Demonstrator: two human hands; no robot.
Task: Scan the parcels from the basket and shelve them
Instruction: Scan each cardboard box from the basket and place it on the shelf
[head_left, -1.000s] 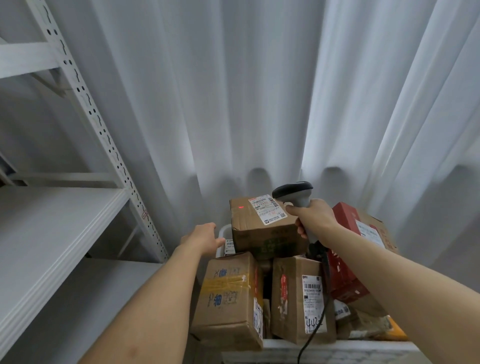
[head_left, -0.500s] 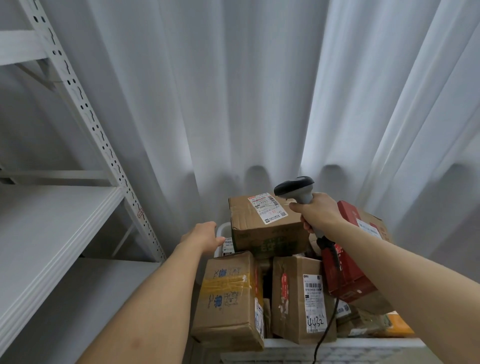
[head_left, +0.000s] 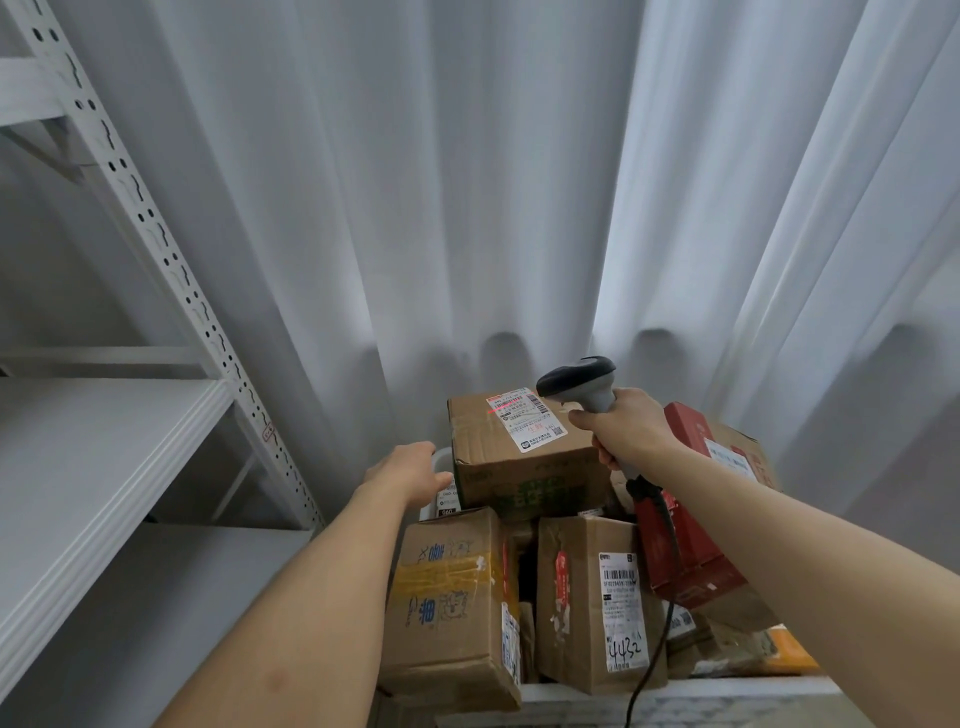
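A white basket (head_left: 576, 695) holds several cardboard parcels. On top lies a brown box (head_left: 524, 475) with a white shipping label (head_left: 525, 422) facing up. My right hand (head_left: 626, 434) grips a grey and black barcode scanner (head_left: 577, 375) just right of that box, and a red scan line falls on the label's left part. My left hand (head_left: 408, 467) reaches to the basket's far left corner beside the top box; its fingertips are hidden. The scanner's black cable (head_left: 658, 639) hangs down over the parcels.
Lower in the basket stand a box with yellow tape (head_left: 447, 613), a box marked 4432 (head_left: 574, 597) and a red box (head_left: 688, 564). A white metal rack with a bare shelf (head_left: 78, 467) and a perforated post (head_left: 171, 270) stands at the left. White curtains (head_left: 493, 182) hang behind.
My right hand raised and turned the scanner slightly. The red light, a dot left of the label a second ago, is now a line across the label. My left hand stayed put.
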